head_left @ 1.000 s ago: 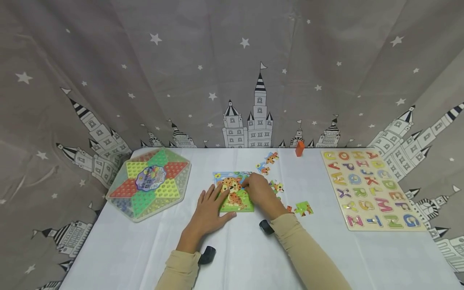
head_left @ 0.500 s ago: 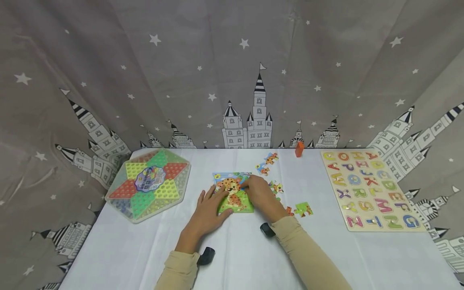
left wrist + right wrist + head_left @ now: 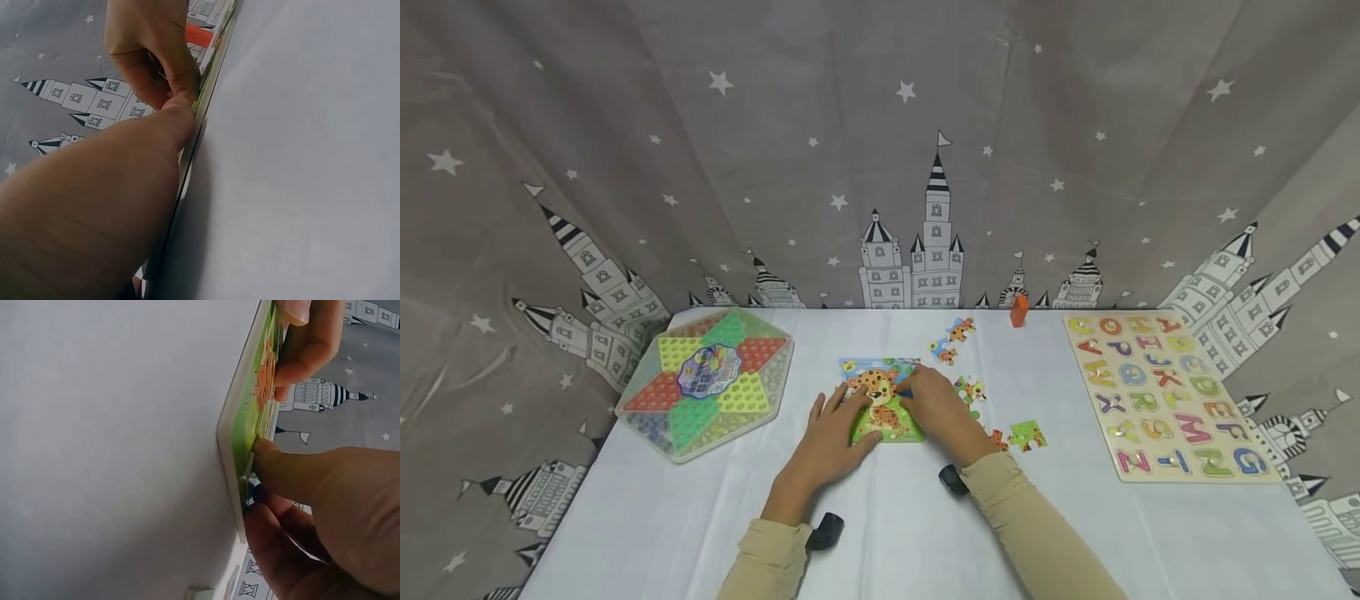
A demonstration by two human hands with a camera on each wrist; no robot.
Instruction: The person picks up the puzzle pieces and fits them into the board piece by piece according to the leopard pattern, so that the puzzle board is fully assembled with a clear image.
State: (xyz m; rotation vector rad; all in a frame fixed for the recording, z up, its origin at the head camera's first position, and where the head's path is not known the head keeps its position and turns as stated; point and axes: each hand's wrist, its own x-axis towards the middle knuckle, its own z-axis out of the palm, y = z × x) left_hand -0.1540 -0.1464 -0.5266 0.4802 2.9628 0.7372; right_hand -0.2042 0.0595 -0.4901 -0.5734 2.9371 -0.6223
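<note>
Small square jigsaw board with a cartoon leopard on green grass (image 3: 882, 400) lying flat on the white tablecloth (image 3: 895, 533), mid-table, just ahead of both hands. Left hand (image 3: 829, 440) spread flat, fingers straight, tips resting on the board's left edge and pinning it down. Right hand (image 3: 934, 405) over the board's right side, fingers curled, pressing a puzzle piece (image 3: 249, 467) into the picture — piece itself mostly hidden under the fingers.

Handling, by judgement: board thin, stiff, light, likely card or thin wood; slides easily on cloth, so needs that flat-hand brace. Best lifted by an edge or corner, kept level so seated pieces stay in. Loose cartoon-printed jigsaw pieces (image 3: 1028, 433) to the right — small, light, pinch by the rims.

Writing: wooden alphabet board with coloured capital letters (image 3: 1157, 393) at far right, letters such as G, M, J legible. Round label on the hexagonal multicoloured Chinese checkers board (image 3: 706, 382) at left too small to read. No brand legible anywhere.
</note>
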